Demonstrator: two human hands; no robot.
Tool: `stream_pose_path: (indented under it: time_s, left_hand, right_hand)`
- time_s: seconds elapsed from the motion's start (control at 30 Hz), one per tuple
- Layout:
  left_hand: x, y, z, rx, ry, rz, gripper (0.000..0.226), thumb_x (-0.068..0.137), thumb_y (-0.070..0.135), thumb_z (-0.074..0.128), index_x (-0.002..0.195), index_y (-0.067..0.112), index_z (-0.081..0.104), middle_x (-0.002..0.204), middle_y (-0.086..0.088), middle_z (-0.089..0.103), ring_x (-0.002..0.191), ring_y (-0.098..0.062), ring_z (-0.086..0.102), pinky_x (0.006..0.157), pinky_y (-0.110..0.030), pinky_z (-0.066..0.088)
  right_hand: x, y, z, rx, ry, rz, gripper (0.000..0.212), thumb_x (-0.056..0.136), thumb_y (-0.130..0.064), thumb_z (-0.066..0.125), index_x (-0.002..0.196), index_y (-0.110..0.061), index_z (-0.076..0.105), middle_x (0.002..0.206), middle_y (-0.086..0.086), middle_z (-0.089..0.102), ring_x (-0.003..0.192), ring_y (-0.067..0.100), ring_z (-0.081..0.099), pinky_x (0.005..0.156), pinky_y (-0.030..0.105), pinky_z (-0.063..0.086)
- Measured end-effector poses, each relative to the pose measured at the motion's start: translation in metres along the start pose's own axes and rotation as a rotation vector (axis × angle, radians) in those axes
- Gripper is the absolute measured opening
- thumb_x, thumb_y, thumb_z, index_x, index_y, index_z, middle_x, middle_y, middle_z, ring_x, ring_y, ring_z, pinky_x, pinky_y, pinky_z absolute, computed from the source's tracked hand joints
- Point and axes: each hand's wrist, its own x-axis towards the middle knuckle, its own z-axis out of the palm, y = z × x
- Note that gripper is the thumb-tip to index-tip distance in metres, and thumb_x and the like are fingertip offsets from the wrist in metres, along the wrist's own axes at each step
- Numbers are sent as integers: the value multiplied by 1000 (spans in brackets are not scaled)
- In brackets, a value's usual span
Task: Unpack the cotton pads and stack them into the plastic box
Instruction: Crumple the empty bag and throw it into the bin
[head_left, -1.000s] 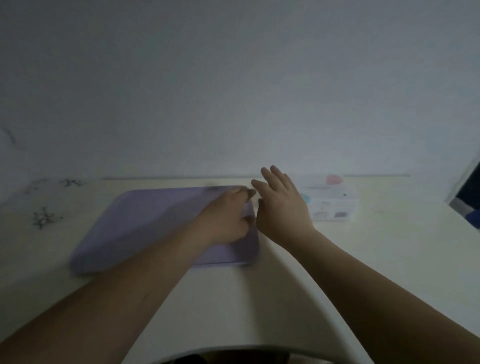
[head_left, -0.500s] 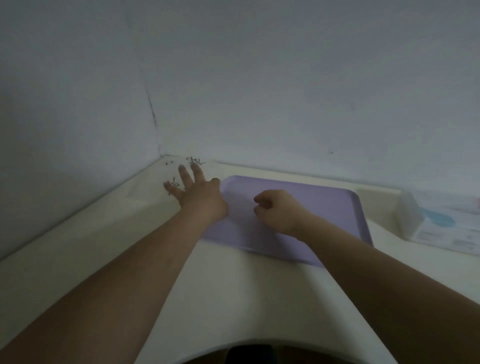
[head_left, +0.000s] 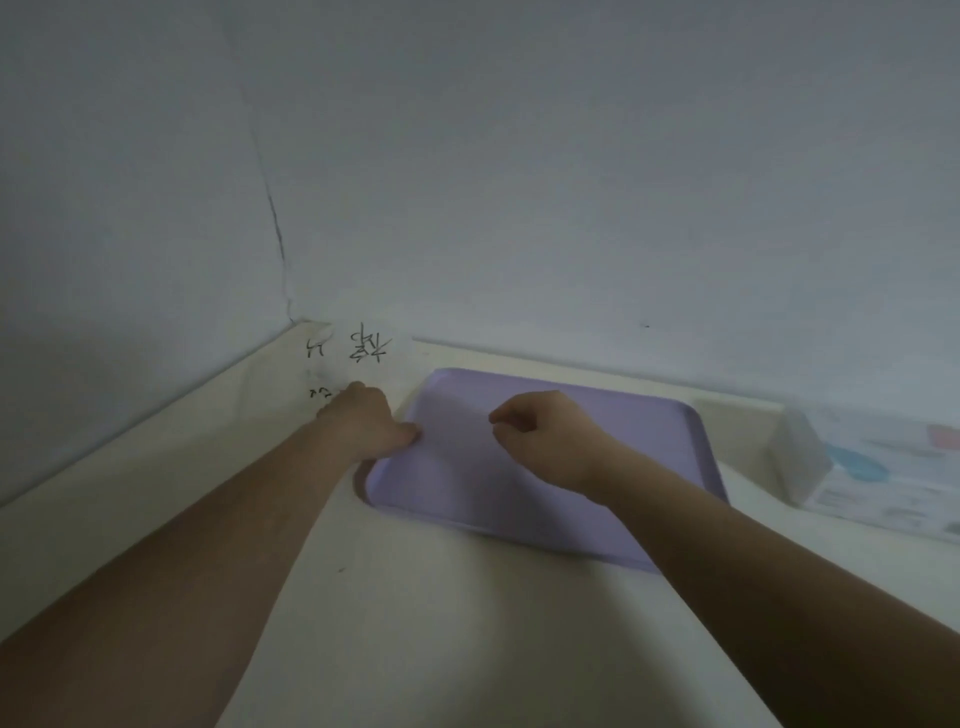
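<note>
Far left corner: black scribbles (head_left: 366, 349) on the cream tabletop (head_left: 467, 623). Just nearer, left hand (head_left: 363, 423) at the left rim of a purple tray (head_left: 649, 452), thumb on the rim, fingers curled out of sight; gripping or merely touching, cannot tell. Over the tray's middle, right hand (head_left: 550, 441) curled loosely, nothing visible in it. Far right, beside the tray and apart from both hands, a blurred white printed pack (head_left: 883, 467).

Pale boxy cotton pad pack (head_left: 878, 462), blue and pink print on top, flat at far right.
</note>
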Motion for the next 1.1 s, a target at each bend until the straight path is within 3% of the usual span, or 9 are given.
stream_pose_path:
  time_s: [0.13, 0.27, 0.4, 0.53, 0.6, 0.67, 0.77, 0.87, 1.1]
  left_hand:
    - [-9, 26, -20, -5, 283, 69, 42, 85, 27, 73, 113, -2, 64, 120, -25, 64, 109, -43, 64, 87, -42, 55]
    - [-32, 81, -43, -207, 529, 405, 42, 81, 5, 71, 122, 2, 68, 116, -22, 63, 109, -42, 62, 92, -47, 53]
    - [-80, 149, -62, -503, 568, 695, 27, 87, 3, 73, 111, 15, 77, 102, 2, 72, 90, -14, 70, 88, -33, 60]
    - [-127, 212, -74, -816, 491, 815, 19, 90, 5, 73, 101, 20, 79, 96, 13, 74, 89, -1, 71, 85, -14, 57]
    - [-141, 238, -76, -912, 441, 864, 20, 90, 4, 74, 100, 21, 78, 96, 12, 75, 90, 1, 72, 85, -13, 56]
    - [-156, 265, -74, -935, 406, 922, 21, 90, 3, 75, 100, 21, 78, 96, 12, 75, 90, 2, 71, 84, -10, 54]
    - [-173, 316, -57, -853, 320, 967, 21, 91, 8, 74, 106, 22, 76, 101, 14, 72, 91, 3, 69, 81, -6, 50]
    - [-196, 365, -23, -766, 150, 1005, 29, 91, 21, 77, 119, 25, 71, 116, 15, 67, 100, 0, 66, 94, -25, 55]
    - [-305, 498, 73, -703, -352, 1247, 43, 91, 29, 69, 133, 36, 60, 127, 23, 63, 110, 0, 63, 96, -34, 58]
  right_hand:
    - [-1, 6, -12, 81, 43, 18, 50, 99, -21, 67, 148, -23, 56, 136, 2, 64, 112, 20, 68, 96, 30, 53]
    - [-9, 11, -33, 67, 166, -40, 91, 93, -23, 77, 165, -32, 22, 165, -1, 34, 113, 21, 67, 98, 35, 55]
    - [-21, 19, -63, -22, 315, -98, 132, 74, -38, 94, 167, -36, 0, 173, 3, 14, 143, 26, 49, 107, 47, 53]
    - [-44, 36, -104, -122, 515, -150, 94, 76, -59, 82, 156, -43, 35, 147, -3, 53, 126, 15, 59, 94, 41, 58]
    - [-62, 45, -130, -136, 574, -78, 46, 87, -51, 74, 126, -32, 61, 115, -4, 66, 102, 16, 64, 82, 36, 56]
    - [-88, 57, -158, -97, 665, 17, 14, 98, -38, 62, 90, -27, 60, 86, -5, 64, 82, 20, 62, 68, 34, 49]
    - [-135, 84, -202, 28, 866, 165, 10, 96, -20, 52, 95, -24, 61, 86, -9, 64, 83, 16, 64, 70, 34, 53]
    - [-190, 109, -234, 169, 1091, 236, 30, 88, -14, 45, 114, -24, 58, 104, -9, 64, 89, 14, 63, 81, 45, 59]
    - [-326, 170, -288, -15, 1338, 427, 47, 86, -4, 47, 123, -26, 66, 143, -7, 43, 126, 15, 51, 94, 37, 49]
